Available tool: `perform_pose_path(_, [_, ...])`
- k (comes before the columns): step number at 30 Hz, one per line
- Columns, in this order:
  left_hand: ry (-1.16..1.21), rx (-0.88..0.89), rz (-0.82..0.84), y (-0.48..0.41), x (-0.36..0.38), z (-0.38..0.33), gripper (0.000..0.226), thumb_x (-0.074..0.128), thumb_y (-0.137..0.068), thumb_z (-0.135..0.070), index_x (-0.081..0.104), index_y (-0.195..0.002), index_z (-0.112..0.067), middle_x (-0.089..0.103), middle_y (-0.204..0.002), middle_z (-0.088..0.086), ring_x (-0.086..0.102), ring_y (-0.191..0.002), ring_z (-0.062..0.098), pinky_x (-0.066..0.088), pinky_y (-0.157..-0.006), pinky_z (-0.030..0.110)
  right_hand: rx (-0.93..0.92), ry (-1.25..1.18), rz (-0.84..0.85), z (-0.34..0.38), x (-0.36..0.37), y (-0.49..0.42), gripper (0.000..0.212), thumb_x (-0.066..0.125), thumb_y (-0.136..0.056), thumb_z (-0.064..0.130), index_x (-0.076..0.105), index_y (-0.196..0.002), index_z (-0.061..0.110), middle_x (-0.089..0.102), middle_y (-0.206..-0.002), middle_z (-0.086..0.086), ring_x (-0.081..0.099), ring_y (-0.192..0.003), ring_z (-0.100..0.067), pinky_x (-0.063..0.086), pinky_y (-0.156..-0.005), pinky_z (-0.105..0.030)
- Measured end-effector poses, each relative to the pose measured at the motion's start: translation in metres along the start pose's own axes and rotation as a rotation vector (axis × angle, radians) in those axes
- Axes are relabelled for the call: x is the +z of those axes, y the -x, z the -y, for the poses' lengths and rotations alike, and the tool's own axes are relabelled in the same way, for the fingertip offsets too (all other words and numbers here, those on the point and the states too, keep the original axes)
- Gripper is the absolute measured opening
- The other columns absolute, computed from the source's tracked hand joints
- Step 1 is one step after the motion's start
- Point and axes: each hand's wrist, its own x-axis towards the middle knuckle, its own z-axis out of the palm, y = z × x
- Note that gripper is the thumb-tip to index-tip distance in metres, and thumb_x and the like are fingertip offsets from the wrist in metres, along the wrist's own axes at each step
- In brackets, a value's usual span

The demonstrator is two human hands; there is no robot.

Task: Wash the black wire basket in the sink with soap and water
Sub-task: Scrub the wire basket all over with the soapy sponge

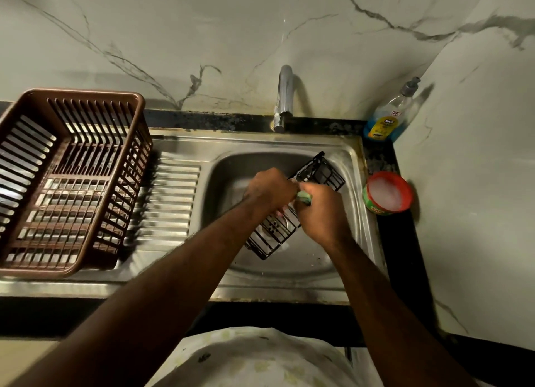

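Head view: I see the black wire basket (292, 207) tilted over the steel sink (289, 268) basin | left hand (270, 188) gripping basket's rim | right hand (322, 213) closed around green sponge (304, 197) pressed to the wires | soap tub (386, 195) on counter (396, 242) at right | brown rack (66, 181) on drainboard.
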Motion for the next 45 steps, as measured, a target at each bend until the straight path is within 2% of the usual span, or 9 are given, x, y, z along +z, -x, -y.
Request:
perform_pose_path(4, [0.096, 0.078, -0.003, -0.005, 0.001, 0.003, 0.029, 0.05, -0.1, -0.026, 0.073, -0.088, -0.013, 0.072, -0.073, 0.004, 0.073, -0.065, 0.018, 0.064, -0.066, 0.036, 0.025, -0.053, -0.041, -0.002, -0.004, 0.003, 0.034, 0.065, -0.094, 0.009, 0.07, -0.126, 0.016, 0.075, -0.105, 0.001, 0.063, -0.081, -0.002, 0.04, -0.061, -0.001])
perform_pose_path(7, [0.045, 0.156, -0.09, -0.004, 0.001, 0.005, 0.025, 0.053, -0.102, -0.032, 0.069, -0.087, -0.019, 0.068, -0.078, 0.002, 0.069, -0.075, 0.019, 0.062, -0.073, 0.04, 0.053, -0.117, -0.105, -0.006, -0.014, 0.003, 0.034, 0.07, -0.092, 0.014, 0.07, -0.126, 0.02, 0.074, -0.104, 0.004, 0.059, -0.071, 0.004, 0.041, -0.055, -0.005])
perform_pose_path(13, [0.124, 0.216, -0.08, -0.003, 0.002, 0.008, 0.022, 0.057, -0.102, -0.03, 0.063, -0.083, -0.021, 0.068, -0.079, 0.002, 0.07, -0.077, 0.019, 0.062, -0.076, 0.047, 0.033, -0.148, -0.259, -0.012, -0.033, 0.006, 0.021, 0.073, -0.088, 0.021, 0.079, -0.109, 0.022, 0.075, -0.104, 0.006, 0.068, -0.089, -0.002, 0.059, -0.077, -0.026])
perform_pose_path(15, [0.126, 0.227, -0.094, -0.002, 0.003, 0.01, 0.02, 0.057, -0.102, -0.028, 0.064, -0.084, -0.021, 0.068, -0.079, 0.001, 0.069, -0.076, 0.019, 0.062, -0.075, 0.048, 0.031, -0.129, -0.241, -0.01, -0.03, 0.002, 0.022, 0.073, -0.089, 0.02, 0.078, -0.111, 0.02, 0.076, -0.103, 0.006, 0.069, -0.086, -0.001, 0.057, -0.073, -0.017])
perform_pose_path(18, [0.128, 0.237, -0.112, 0.0, 0.005, 0.01, 0.019, 0.056, -0.103, -0.027, 0.064, -0.087, -0.02, 0.068, -0.08, 0.0, 0.069, -0.076, 0.018, 0.062, -0.075, 0.046, 0.025, -0.053, -0.262, -0.006, -0.02, -0.005, 0.024, 0.073, -0.09, 0.016, 0.076, -0.114, 0.014, 0.076, -0.102, 0.001, 0.066, -0.081, -0.003, 0.042, -0.064, 0.0])
perform_pose_path(24, [0.112, 0.248, -0.122, 0.003, 0.009, 0.014, 0.014, 0.053, -0.101, -0.018, 0.065, -0.095, -0.02, 0.066, -0.084, -0.001, 0.067, -0.076, 0.017, 0.062, -0.073, 0.045, -0.009, 0.091, -0.278, -0.002, -0.005, -0.017, 0.027, 0.068, -0.093, 0.013, 0.072, -0.119, 0.008, 0.073, -0.111, -0.008, 0.069, -0.1, -0.019, 0.047, -0.079, -0.017])
perform_pose_path(34, [0.132, 0.294, -0.155, 0.003, 0.007, 0.017, 0.019, 0.051, -0.104, -0.031, 0.064, -0.117, -0.026, 0.069, -0.097, -0.003, 0.066, -0.076, 0.013, 0.062, -0.07, 0.04, 0.04, 0.178, -0.21, -0.008, -0.003, 0.002, 0.022, 0.07, -0.091, 0.013, 0.073, -0.113, 0.012, 0.075, -0.104, -0.004, 0.067, -0.086, -0.013, 0.028, -0.058, 0.002])
perform_pose_path(40, [0.079, 0.325, -0.168, 0.008, 0.009, 0.013, 0.027, 0.05, -0.102, -0.017, 0.065, -0.124, -0.023, 0.069, -0.104, -0.004, 0.061, -0.084, 0.012, 0.051, -0.068, 0.03, -0.014, 0.192, -0.247, 0.005, -0.004, -0.018, 0.021, 0.067, -0.092, 0.013, 0.072, -0.112, 0.011, 0.074, -0.103, -0.005, 0.069, -0.09, -0.019, 0.048, -0.069, -0.02])
perform_pose_path(45, [0.152, 0.285, -0.177, 0.004, 0.008, 0.016, 0.021, 0.054, -0.102, -0.021, 0.067, -0.117, -0.026, 0.069, -0.102, -0.006, 0.065, -0.087, 0.012, 0.058, -0.073, 0.035, -0.004, 0.226, -0.207, -0.003, 0.002, -0.008, 0.021, 0.069, -0.092, 0.015, 0.071, -0.113, 0.014, 0.073, -0.101, -0.001, 0.067, -0.088, -0.014, 0.041, -0.066, -0.017])
